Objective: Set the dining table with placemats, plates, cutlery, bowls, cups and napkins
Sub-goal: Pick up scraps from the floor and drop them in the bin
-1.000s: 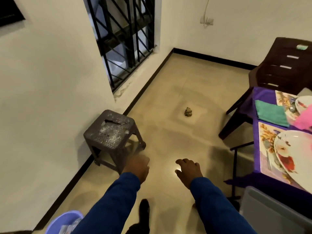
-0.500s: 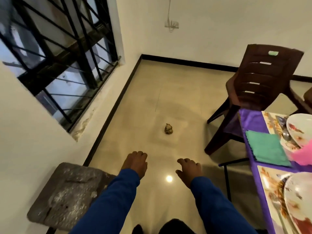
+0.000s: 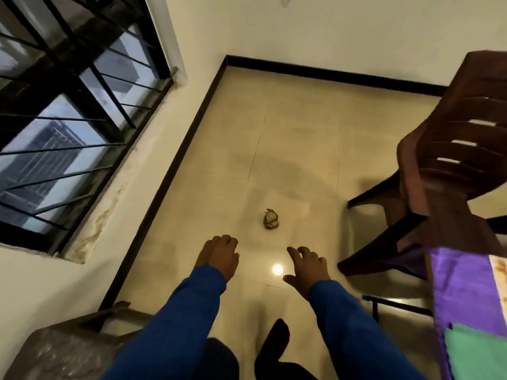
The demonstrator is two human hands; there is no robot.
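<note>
A: Left of the table's purple cloth (image 3: 463, 292), both hands hang over bare floor: left hand (image 3: 219, 256) and right hand (image 3: 307, 266), fingers loosely spread, holding nothing.

B: Task items?

A: Only a green napkin (image 3: 477, 355) on that cloth shows. Recommended: turn toward the table, clear the brown chair (image 3: 450, 165) beyond the cloth, then fetch the next item.

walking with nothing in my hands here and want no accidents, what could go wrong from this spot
1. A small crumpled object lies on the floor just ahead of the feet; stepping on it could cause a slip.
2. The brown chair stands close on the right, its leg angled into the walkway, a likely trip point.
3. The purple tablecloth hangs at the right; brushing it could drag the green napkin.
</note>
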